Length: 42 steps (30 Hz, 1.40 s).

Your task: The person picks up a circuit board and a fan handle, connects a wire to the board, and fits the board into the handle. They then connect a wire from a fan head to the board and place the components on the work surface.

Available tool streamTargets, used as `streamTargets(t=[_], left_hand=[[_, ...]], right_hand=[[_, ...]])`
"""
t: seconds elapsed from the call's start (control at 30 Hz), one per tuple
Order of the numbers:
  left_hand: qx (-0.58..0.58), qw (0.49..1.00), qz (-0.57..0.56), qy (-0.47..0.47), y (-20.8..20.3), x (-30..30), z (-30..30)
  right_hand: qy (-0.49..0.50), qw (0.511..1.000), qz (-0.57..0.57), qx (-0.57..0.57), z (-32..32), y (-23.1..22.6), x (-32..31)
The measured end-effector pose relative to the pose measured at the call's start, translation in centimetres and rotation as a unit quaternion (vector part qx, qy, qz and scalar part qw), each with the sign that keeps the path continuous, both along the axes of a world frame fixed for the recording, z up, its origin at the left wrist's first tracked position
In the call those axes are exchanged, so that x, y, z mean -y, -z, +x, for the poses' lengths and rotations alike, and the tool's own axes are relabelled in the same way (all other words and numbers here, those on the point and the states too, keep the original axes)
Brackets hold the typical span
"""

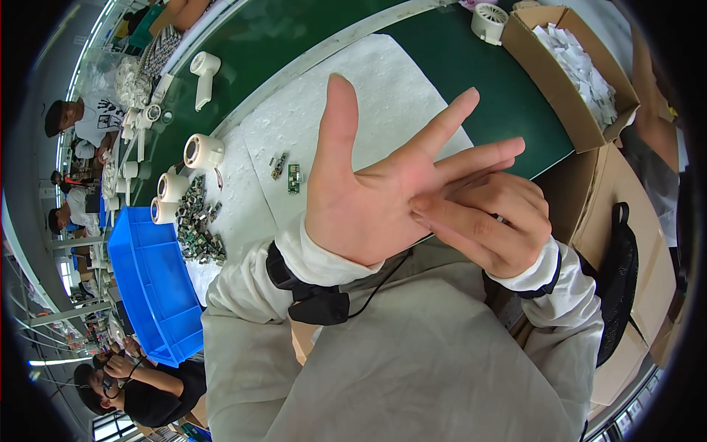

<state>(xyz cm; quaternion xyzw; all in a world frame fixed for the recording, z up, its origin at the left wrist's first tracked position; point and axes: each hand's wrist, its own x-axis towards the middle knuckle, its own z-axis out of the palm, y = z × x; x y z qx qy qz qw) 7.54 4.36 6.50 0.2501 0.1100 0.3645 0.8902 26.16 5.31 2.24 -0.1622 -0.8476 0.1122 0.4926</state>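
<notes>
My left hand [372, 195] is held palm up above the table, its fingers spread and nothing lying on the palm. Against its outer edge rests my right hand [501, 221], fingers bent and pressed together. The right fingertips touch the left palm below the smaller fingers; whatever may be pinched there is hidden. Beyond them lies a white foam sheet [368, 81]. A small green circuit board [294, 179] sits on it left of my left thumb, beside a small cluster of parts [278, 166]. Farther left is a pile of small circuit boards [197, 228].
A blue divided bin [158, 287] stands at left. White round-headed housings [204, 152] are near the pile, another [205, 74] on the green surface [272, 37]. At right, a cardboard box [545, 74] holds white pieces; a black mesh pouch [620, 280] lies on cardboard. Other people sit nearby.
</notes>
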Motion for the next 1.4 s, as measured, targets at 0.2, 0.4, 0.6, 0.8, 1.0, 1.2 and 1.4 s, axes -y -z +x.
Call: streamTargets(t=[0.2,0.4,0.6,0.8,1.0,1.2,1.4], left_hand=[[0.022,1.000,0.016,0.010,-0.3,1.0,-0.2],[0.021,0.999,0.028,-0.002,0.0,2.0,0.3],[0.037,0.997,0.021,-0.070,1.0,1.4,1.1],[-0.005,0.994,0.057,-0.098,1.1,0.9,1.1],[0.030,0.996,0.017,-0.085,0.5,0.2,1.0],[-0.263,0.940,0.143,-0.167,-2.2,-2.6,-1.1],[-0.826,0.298,0.411,-0.246,-2.8,-17.6,-14.9]], right_hand=[[-0.002,1.000,-0.013,0.008,-0.3,-1.7,1.3],[0.026,0.999,-0.036,0.001,-0.2,-1.7,2.8],[0.043,0.996,-0.081,-0.006,0.2,-0.9,2.7],[0.079,0.986,-0.138,-0.057,-0.6,-1.4,2.4],[0.043,0.997,-0.057,-0.012,-0.1,-0.8,1.7],[0.040,0.991,-0.125,-0.020,-0.1,-0.3,1.5],[0.059,0.966,-0.252,0.007,0.6,-0.6,0.6]])
